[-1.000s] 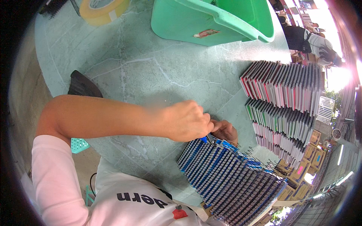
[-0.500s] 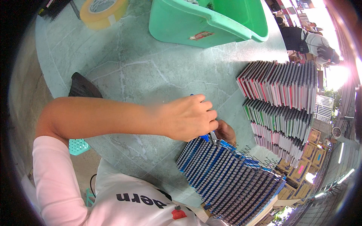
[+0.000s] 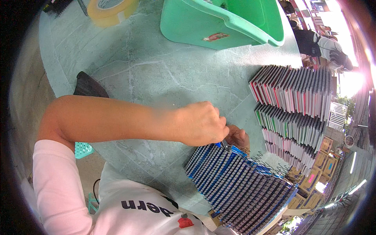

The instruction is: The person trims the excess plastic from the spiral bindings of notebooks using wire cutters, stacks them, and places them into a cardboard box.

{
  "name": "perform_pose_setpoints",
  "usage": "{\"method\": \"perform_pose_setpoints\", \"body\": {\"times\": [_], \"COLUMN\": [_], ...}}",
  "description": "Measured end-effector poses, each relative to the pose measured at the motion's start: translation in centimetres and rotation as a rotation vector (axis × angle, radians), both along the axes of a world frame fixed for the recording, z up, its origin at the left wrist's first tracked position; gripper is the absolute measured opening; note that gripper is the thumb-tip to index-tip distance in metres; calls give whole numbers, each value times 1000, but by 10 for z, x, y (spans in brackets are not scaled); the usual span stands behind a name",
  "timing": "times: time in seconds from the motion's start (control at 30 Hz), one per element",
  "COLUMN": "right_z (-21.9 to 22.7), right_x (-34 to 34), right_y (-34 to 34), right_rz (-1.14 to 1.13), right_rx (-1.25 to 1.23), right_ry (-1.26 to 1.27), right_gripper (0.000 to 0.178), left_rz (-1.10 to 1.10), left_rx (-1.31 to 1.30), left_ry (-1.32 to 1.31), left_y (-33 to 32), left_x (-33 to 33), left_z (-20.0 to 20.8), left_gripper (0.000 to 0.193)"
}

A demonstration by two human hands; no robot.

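L grip point(image 3: 203, 123) w/ pliers point(image 3: 225, 146) by nb coils point(image 3: 242, 184).

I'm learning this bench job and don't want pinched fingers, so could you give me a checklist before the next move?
1. Blue-handled tool gripped: ok, the left hand is closed around it.
2. Fingers clear of the tool's tip: cannot tell; the right hand is close beside it.
3. Tip on a coil: cannot tell, too small.
4. Coil ends tidy: not ok, loose coils stick out from the blue notebook stack.
5. Green bin out of the way: ok, well apart from both hands.
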State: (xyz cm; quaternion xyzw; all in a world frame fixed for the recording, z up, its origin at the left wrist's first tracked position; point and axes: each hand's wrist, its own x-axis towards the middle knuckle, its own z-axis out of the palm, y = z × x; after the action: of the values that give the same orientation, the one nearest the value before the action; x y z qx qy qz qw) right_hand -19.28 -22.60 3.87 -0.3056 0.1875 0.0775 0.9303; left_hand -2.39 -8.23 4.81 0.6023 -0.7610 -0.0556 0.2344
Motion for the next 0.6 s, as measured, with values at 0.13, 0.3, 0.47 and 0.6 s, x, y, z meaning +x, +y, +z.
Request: {"method": "perform_pose_setpoints", "body": {"times": [0.13,0.3,0.47,0.6], "right_z": [9,6,-3,-9], "right_x": [1,-4,-11,-18], "right_y": [1,-9,-11,-16], "right_rz": [0,45,-17,-23], "right_rx": [-18,-88,-24,0], "right_ry": [-44,116,103,114], "right_gripper": [65,61,60,59], "left_rz": [10,-2,33,-1], "left_rx": [-31,-147,-203,-155], "left_ry": [36,72,60,83], "left_y": [2,0,-6,-9], "left_x": [-2,6,-6,-8], "left_z": [-1,9,5,10], "left_gripper": [14,15,14,13]}}
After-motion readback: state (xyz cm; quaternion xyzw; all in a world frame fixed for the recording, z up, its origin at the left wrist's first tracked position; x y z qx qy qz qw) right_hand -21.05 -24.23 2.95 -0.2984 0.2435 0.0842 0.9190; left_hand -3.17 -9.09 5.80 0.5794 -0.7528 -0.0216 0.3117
